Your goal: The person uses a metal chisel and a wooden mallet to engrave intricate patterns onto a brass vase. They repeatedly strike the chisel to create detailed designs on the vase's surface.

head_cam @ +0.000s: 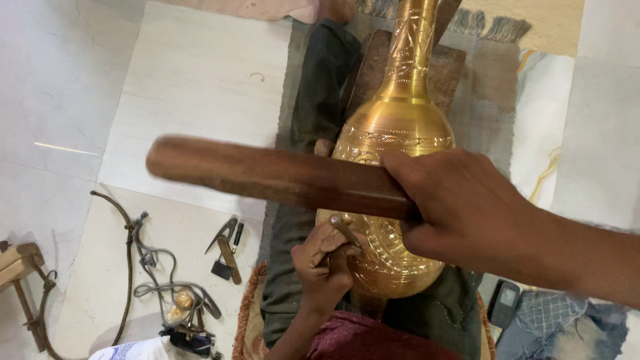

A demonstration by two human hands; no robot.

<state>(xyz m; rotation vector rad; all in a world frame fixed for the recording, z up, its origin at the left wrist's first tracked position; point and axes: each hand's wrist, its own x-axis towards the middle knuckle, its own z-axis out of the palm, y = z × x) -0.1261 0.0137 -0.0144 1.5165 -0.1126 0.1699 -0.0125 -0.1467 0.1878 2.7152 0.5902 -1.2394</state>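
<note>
A tall brass vase [400,127] with engraved patterns lies along my lap, its neck pointing away over a dark wooden block [448,67]. My left hand [325,261] grips a small metal chisel [345,231], whose tip rests against the vase's round belly. My right hand [460,208] holds a long brown wooden stick [267,175] crosswise above the vase, over the chisel's top end. The stick looks slightly blurred.
On the pale floor to the left lie a pair of dividers [225,235], a small flat tool [230,260], a tangle of cord and wire [157,283] and a wooden piece [17,261]. A dark phone [505,303] lies at lower right. A woven mat [493,87] sits under the block.
</note>
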